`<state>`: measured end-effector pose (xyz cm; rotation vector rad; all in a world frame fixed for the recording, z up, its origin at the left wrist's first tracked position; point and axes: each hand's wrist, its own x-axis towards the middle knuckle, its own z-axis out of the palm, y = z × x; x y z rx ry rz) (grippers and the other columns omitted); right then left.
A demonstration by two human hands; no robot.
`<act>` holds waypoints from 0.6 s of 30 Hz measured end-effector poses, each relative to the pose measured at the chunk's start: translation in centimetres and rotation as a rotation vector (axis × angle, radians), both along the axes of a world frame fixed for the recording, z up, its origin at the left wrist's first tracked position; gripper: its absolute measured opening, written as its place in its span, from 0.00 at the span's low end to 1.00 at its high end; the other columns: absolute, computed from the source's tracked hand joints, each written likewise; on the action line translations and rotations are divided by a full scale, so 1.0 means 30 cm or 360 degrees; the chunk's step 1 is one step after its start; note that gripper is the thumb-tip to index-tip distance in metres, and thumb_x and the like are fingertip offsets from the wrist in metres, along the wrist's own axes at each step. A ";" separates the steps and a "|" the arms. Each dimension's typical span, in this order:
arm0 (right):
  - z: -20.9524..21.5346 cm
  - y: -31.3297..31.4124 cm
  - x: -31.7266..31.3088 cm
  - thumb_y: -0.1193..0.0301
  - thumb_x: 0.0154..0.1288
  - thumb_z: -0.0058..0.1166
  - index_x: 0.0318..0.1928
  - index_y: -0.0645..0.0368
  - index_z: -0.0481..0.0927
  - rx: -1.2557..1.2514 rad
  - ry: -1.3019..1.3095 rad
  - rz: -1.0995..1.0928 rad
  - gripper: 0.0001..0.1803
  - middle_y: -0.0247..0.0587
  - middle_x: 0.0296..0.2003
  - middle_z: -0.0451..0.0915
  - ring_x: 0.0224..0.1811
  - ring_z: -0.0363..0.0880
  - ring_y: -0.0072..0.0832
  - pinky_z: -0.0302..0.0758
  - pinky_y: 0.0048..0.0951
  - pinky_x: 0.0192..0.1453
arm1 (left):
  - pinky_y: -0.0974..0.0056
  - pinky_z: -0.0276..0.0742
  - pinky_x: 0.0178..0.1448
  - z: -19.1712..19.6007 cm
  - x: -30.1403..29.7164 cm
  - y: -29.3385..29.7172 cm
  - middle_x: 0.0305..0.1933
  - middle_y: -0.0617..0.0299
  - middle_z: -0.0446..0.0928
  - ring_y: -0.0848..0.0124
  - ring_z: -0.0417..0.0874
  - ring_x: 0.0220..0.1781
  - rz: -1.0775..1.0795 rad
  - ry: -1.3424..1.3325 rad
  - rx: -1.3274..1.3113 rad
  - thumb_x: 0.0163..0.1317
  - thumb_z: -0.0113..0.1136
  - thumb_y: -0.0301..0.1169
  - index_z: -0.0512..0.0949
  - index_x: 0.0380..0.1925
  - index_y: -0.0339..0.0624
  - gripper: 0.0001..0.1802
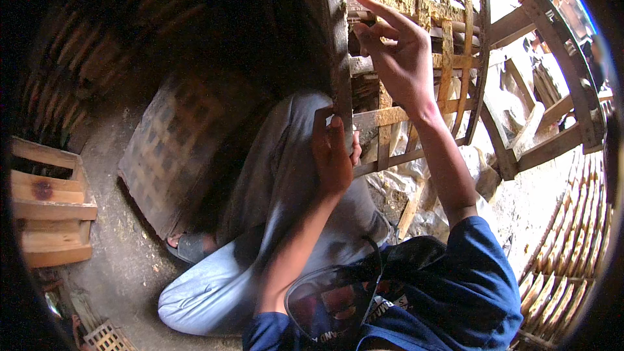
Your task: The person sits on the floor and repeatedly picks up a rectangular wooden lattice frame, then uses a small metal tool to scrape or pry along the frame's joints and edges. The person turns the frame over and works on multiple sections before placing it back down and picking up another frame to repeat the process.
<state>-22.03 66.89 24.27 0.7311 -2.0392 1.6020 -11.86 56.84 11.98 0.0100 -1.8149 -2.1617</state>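
Note:
A wooden-framed rack of woven bamboo strips [445, 58] stands on edge in front of me, close to my knee. My left hand [335, 153] is closed around the lower part of its near wooden rail, with the thumb on the near side and fingertips showing past the far side. My right hand [400, 55] is raised over the lattice, its fingers bent but apart and nothing seen in them. Whether its fingertips touch the strips I cannot tell. Yellowish residue clings to the upper strips.
A wooden crate [55, 209] stands on the floor at far left. A woven panel [175, 149] leans in shadow beside my sandaled foot. To the right are a wooden frame [578, 78], crumpled clear plastic [471, 169] and a slatted bamboo surface [565, 247].

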 end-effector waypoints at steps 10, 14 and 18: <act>0.081 0.016 -0.068 0.76 0.69 0.55 0.60 0.54 0.82 0.0394 0.0052 0.0043 0.20 0.46 0.37 0.88 0.35 0.81 0.17 0.81 0.28 0.39 | 0.67 0.62 0.17 0.036 0.009 0.003 0.23 0.61 0.70 0.73 0.67 0.12 -0.0032 -0.0113 0.0273 0.78 0.41 0.48 0.67 0.40 0.42 0.19; 0.070 0.014 -0.057 0.76 0.68 0.57 0.58 0.55 0.83 0.0354 0.0023 0.0080 0.19 0.43 0.43 0.89 0.42 0.82 0.19 0.81 0.28 0.46 | 0.68 0.64 0.19 0.037 0.016 0.005 0.24 0.62 0.70 0.73 0.69 0.14 0.0171 -0.0005 -0.0127 0.77 0.43 0.46 0.68 0.41 0.42 0.18; 0.070 0.019 -0.046 0.74 0.67 0.60 0.56 0.52 0.85 0.0441 -0.0017 0.0027 0.17 0.44 0.40 0.89 0.39 0.84 0.18 0.82 0.28 0.43 | 0.69 0.67 0.20 0.012 0.003 0.002 0.25 0.63 0.71 0.74 0.71 0.15 0.0305 0.0162 -0.0480 0.78 0.42 0.47 0.69 0.42 0.42 0.19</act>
